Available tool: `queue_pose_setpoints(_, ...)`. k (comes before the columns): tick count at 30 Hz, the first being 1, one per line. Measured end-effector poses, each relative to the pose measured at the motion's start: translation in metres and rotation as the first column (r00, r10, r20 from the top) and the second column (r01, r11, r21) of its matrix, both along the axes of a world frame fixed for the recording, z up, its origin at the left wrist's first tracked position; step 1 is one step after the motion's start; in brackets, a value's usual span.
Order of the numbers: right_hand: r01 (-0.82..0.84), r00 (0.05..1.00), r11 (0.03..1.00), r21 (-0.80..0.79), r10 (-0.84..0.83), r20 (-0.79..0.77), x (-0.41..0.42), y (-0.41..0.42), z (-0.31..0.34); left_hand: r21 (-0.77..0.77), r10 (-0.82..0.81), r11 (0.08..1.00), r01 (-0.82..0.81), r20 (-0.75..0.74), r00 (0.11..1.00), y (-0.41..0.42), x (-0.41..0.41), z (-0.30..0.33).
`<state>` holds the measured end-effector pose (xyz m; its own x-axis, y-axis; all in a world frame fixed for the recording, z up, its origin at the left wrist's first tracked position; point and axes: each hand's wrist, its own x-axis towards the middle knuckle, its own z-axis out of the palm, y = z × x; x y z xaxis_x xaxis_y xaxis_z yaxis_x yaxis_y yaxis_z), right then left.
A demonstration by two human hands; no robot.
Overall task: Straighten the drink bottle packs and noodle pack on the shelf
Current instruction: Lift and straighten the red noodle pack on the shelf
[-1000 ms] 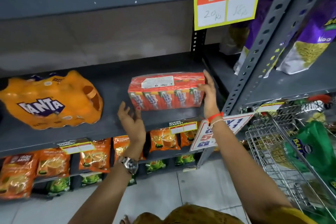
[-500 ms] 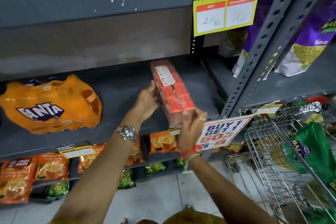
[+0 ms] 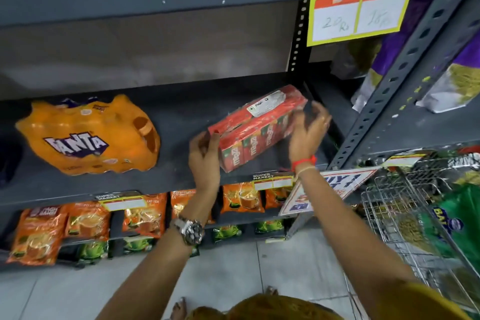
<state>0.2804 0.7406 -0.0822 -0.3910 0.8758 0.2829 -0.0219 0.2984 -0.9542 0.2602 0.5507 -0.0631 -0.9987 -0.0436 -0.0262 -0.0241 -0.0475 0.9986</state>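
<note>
A red shrink-wrapped multipack (image 3: 255,126) with a white label lies askew on the grey shelf (image 3: 181,112), its long side running from front left to back right. My left hand (image 3: 204,154) grips its near left end. My right hand (image 3: 307,128) hovers at its right side, fingers spread, and I cannot tell whether it touches the pack. An orange Fanta bottle pack (image 3: 85,135) lies at the left of the same shelf, slightly tilted.
Orange tea pouches (image 3: 88,221) fill the lower shelf, green packs below them. A wire basket (image 3: 405,205) with a green bag stands at right. Purple and white bags (image 3: 457,78) sit on the neighbouring shelf behind a grey upright post (image 3: 394,80). A yellow price sign (image 3: 358,5) hangs above.
The red pack has swung from pointing nearly front to back to a diagonal. My left hand now grips its near left end; my right hand moved from the front end to its right side.
</note>
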Motion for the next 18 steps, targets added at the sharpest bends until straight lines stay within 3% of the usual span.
queue_pose_setpoints(3, -0.137, 0.977, 0.98, -0.147, 0.159, 0.145, -0.02, 0.039, 0.008, 0.118, -0.114, 0.987, 0.105, 0.067, 0.991, 0.01, 0.015, -0.013)
queue_pose_setpoints(6, -0.278, 0.91, 0.9, -0.336, 0.359, 0.208, -0.028, 0.046, 0.014, 0.061, -0.213, 0.976, 0.209, 0.073, 0.974, 0.008, 0.004, -0.018)
queue_pose_setpoints(11, -0.202, 0.966, 0.912, -0.356, 0.245, 0.08, -0.013, 0.036, 0.007, -0.051, -0.253, 0.965, 0.258, 0.092, 0.963, 0.001, -0.025, -0.021)
queue_pose_setpoints(18, -0.034, 0.994, 0.953, -0.3, 0.064, 0.09, 0.02, 0.017, 0.006, -0.042, -0.262, 0.96, 0.277, 0.209, 0.942, 0.0, -0.028, -0.021)
